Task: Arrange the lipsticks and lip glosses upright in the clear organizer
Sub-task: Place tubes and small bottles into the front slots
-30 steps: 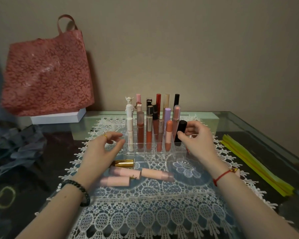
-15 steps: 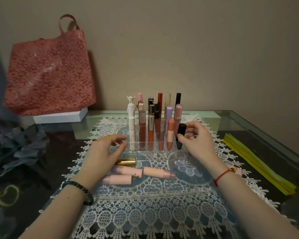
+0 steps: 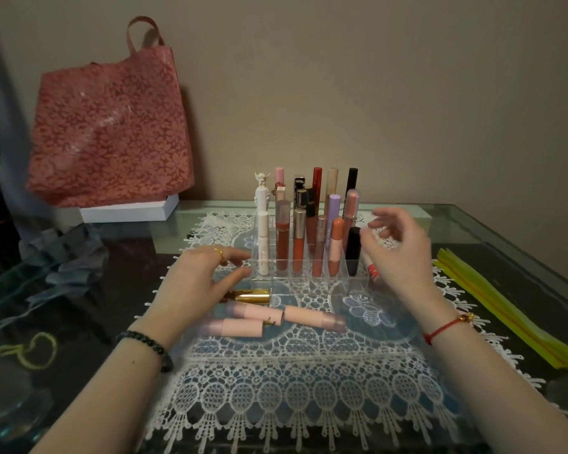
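The clear organizer [image 3: 309,286] stands on a white lace mat [image 3: 292,388] and holds several upright lipsticks and glosses. A black lipstick [image 3: 353,250] stands upright in its right front slot. My right hand [image 3: 400,253] hovers just right of it, fingers spread and empty. A small red-and-white tube [image 3: 371,268] lies partly hidden under that hand. My left hand [image 3: 194,283] rests by the organizer's left front corner, fingers apart, above a gold lipstick [image 3: 251,295]. Three pink tubes [image 3: 253,314] [image 3: 233,327] [image 3: 315,317] lie flat in front of the organizer.
A red floral bag [image 3: 112,126] sits on a white box [image 3: 128,209] at the back left. Yellow-green strips [image 3: 505,306] lie along the right side of the glass table [image 3: 473,224]. Grey cloth [image 3: 63,257] is bunched at the left.
My right hand set the black lipstick upright in the right front slot and let go, its fingers now spread. The left hand barely moved.
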Available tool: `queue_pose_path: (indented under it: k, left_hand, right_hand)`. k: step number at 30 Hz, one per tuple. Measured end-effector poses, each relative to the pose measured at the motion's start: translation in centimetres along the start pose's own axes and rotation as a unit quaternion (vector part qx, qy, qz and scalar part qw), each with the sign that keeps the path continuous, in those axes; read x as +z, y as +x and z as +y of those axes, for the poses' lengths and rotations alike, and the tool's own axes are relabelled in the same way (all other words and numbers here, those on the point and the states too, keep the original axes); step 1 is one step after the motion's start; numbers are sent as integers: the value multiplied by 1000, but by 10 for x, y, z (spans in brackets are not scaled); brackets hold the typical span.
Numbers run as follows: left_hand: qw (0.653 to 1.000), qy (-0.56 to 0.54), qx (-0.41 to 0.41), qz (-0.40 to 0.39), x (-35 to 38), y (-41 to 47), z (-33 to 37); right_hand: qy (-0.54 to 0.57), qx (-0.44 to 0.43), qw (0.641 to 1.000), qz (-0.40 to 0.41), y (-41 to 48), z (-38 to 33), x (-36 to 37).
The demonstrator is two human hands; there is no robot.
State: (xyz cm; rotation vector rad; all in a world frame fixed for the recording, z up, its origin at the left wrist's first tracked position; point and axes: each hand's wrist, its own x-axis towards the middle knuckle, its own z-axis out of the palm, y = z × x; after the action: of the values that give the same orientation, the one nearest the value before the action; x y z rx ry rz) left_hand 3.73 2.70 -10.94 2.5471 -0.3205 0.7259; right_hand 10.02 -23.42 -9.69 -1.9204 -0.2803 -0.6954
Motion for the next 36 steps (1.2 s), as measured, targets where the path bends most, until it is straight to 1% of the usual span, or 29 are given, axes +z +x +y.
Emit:
queue_pose_path:
  k: [2,4,5,7,10,13,16,22,24,26,29,31,33,36]
  left_hand:
    - [1000,-3,4,-12,-7,0,-3]
    - [999,-16,4,-31,-14,-2,-8]
    - [999,-21,0,-46,-16,-2,-11]
    - [996,-30,-13,-80,-19,-3,-18]
    - [990,-41,-42,-127,-22,-4,-24]
    - [984,-37,-53,-165,-20,-5,-27]
    - [979,-32,-59,-191,-18,-5,-27]
    - [977,-15,-60,-205,-11,-5,-27]
    - [979,-14,-54,-197,-10,-5,-27]
    - [984,-20,-51,-172,-10,-5,-27]
    - [994,-49,-42,-93,-14,-4,-25]
    - [996,-76,-34,-36,-16,-2,-22]
    - [994,-106,-35,7,-17,-1,-18]
    - [986,-153,-48,45,-14,1,-10]
  right_hand:
    - [12,-47,998,25,-4,-16,-3]
    - [35,-89,995,9,-8,-33,-2]
    - [47,-101,994,-18,-11,-42,1]
    - [56,-110,987,-99,-15,-57,10]
    - [39,-109,968,-224,-21,-71,29]
    - [3,-111,947,-300,-26,-72,49]
    - [-41,-117,934,-336,-33,-65,63]
    - [-69,-121,929,-342,-37,-53,69]
    - [-74,-122,931,-337,-38,-51,69]
    - [-65,-123,935,-326,-38,-50,69]
    - [-20,-101,951,-291,-37,-51,67]
    - [30,-70,962,-262,-36,-52,66]
    - [100,-36,965,-238,-36,-53,65]
    - [196,17,954,-227,-36,-56,64]
